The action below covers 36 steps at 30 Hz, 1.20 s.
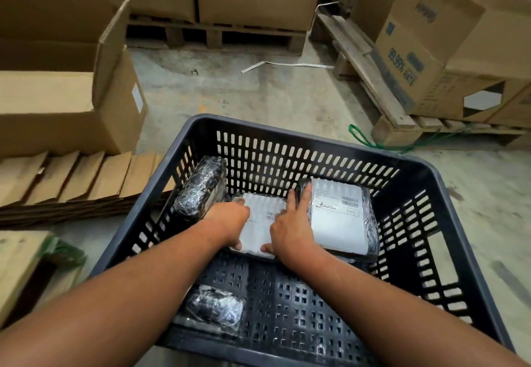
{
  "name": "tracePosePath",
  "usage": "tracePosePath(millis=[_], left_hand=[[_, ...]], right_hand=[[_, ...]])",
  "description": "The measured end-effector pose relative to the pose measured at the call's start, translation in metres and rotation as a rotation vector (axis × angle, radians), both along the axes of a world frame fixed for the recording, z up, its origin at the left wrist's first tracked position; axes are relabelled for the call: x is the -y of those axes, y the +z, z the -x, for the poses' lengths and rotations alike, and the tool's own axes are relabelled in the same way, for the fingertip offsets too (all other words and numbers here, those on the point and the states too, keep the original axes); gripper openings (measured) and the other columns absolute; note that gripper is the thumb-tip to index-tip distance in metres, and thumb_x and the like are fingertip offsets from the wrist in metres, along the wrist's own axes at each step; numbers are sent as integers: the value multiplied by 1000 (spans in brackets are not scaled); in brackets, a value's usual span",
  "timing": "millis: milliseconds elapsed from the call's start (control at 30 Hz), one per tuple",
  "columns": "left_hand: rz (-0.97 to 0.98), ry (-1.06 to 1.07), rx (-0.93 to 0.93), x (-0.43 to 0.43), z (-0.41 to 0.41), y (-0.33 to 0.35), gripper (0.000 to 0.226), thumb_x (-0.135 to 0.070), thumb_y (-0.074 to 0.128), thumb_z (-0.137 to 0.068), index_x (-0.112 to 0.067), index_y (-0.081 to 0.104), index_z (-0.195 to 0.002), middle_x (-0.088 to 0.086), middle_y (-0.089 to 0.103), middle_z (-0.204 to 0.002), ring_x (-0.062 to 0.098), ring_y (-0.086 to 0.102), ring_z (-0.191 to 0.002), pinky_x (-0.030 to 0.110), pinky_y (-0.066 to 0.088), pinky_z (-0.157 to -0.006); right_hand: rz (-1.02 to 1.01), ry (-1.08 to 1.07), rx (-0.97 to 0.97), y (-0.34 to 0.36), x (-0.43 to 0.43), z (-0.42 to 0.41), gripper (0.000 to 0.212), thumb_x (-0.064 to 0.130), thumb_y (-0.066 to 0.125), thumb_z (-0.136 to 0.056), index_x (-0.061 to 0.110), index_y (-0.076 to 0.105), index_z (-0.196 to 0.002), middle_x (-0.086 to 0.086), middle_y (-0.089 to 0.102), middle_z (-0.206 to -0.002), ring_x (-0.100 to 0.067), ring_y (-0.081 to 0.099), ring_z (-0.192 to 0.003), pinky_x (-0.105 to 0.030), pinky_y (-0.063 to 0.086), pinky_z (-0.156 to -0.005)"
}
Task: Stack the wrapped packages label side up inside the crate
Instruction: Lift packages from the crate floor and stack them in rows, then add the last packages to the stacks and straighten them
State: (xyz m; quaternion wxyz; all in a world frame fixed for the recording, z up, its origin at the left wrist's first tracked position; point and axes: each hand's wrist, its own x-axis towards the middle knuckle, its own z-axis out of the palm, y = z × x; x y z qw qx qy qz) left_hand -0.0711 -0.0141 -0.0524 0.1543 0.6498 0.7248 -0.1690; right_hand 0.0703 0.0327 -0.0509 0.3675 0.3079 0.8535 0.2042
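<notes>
Holding item: one wrapped package, label up, the middle package (pixel 263 223), gripped at its two sides by both hands inside the dark slotted crate (pixel 448 194). Left hand (pixel 228 223): fingers curled over the left edge, thumb at the near edge. Right hand (pixel 290 227): clasped on the right edge, thumb at the near corner, index finger stretched forward along the neighbouring package.

Crate contents, further:
- Right package (pixel 342 217), flat, white label with barcode facing up, just beside the middle package at the far right of the crate floor.
- Left package (pixel 201 188), black under clear wrap, tilted against the left wall, no label showing.
- Near package (pixel 214 309), black under clear wrap, lying on the crate floor by the near left corner, apart from the others.

Surroundings: crate sits on a concrete floor (pixel 258 91); open cardboard box (pixel 71 102) and flattened cartons (pixel 71 180) to the left; pallets (pixel 382 99) with cartons beyond.
</notes>
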Motion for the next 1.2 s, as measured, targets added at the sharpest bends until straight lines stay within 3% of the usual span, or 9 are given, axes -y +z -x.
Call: tracePosePath(millis=[200, 433, 533, 600, 733, 833, 1000, 1100, 1200], left_hand=[[-53, 108, 243, 1, -1, 21, 74, -13, 77, -85, -18, 42, -150, 7, 49, -150, 27, 54, -129, 41, 50, -101], [-374, 241, 325, 3, 35, 91, 61, 8, 59, -90, -24, 56, -142, 7, 59, -142, 23, 62, -120, 37, 50, -99], [-492, 407, 372, 2, 60, 118, 54, 2, 58, -91, -17, 58, -141, 11, 61, -139, 29, 59, -125, 36, 47, -101], [-510, 565, 497, 1, 67, 128, 46, -5, 56, -95, -8, 55, -141, 14, 61, -138, 30, 59, -123, 36, 46, -102], [-360, 698, 555, 7, 66, 129, 26, -8, 52, -97, -8, 61, -121, 9, 63, -99, 23, 61, -77, 41, 57, -70], [-301, 645, 495, 10, 63, 126, 37, -5, 51, -95, -1, 57, -131, 5, 62, -92, 25, 64, -80, 36, 56, -65], [-290, 406, 324, 16, 47, 119, 45, 8, 59, -89, -12, 69, -128, 9, 69, -128, 23, 64, -116, 31, 52, -93], [-242, 374, 311, 12, 43, 119, 47, 9, 55, -95, -13, 63, -136, 10, 62, -139, 25, 61, -122, 31, 49, -98], [-214, 360, 311, 9, 43, 119, 39, -7, 55, -102, -13, 59, -140, 13, 58, -142, 29, 59, -123, 32, 45, -98]], right_hand=[[144, 88, -258, 16, -1, -17, 50, 64, 50, -98, 20, 71, -107, 0, 75, -110, -36, 52, -131, -89, -7, -104], [286, 85, -534, 44, 2, -25, 44, 51, 53, -102, 25, 65, -136, 2, 70, -131, -27, 54, -134, -84, -3, -112], [413, 95, -753, 49, 17, -10, 56, 43, 55, -103, 26, 46, -155, -5, 64, -145, -31, 55, -135, -69, 30, -116], [539, 91, -915, 49, 30, 5, 73, 35, 58, -102, 27, 22, -165, -14, 63, -140, -36, 60, -124, -50, 51, -100], [677, 116, -930, 48, 46, 27, 99, 22, 63, -98, 38, -8, -165, -24, 55, -141, -41, 59, -119, -46, 51, -94], [702, 75, -952, 43, 46, 25, 94, 27, 66, -99, 44, 0, -163, -22, 55, -140, -40, 61, -115, -49, 54, -94], [673, 3, -1175, 33, 47, 15, 59, 54, 71, -93, 25, 41, -135, -12, 65, -136, -31, 64, -117, -50, 55, -95], [672, -100, -1327, 24, 50, 17, 48, 50, 70, -95, 24, 45, -127, -12, 73, -114, -20, 65, -78, -43, 59, -78], [769, -122, -1397, 14, 52, 17, 52, 35, 67, -101, 37, 45, -148, -12, 75, -103, 0, 50, -49, -28, 52, -66]])
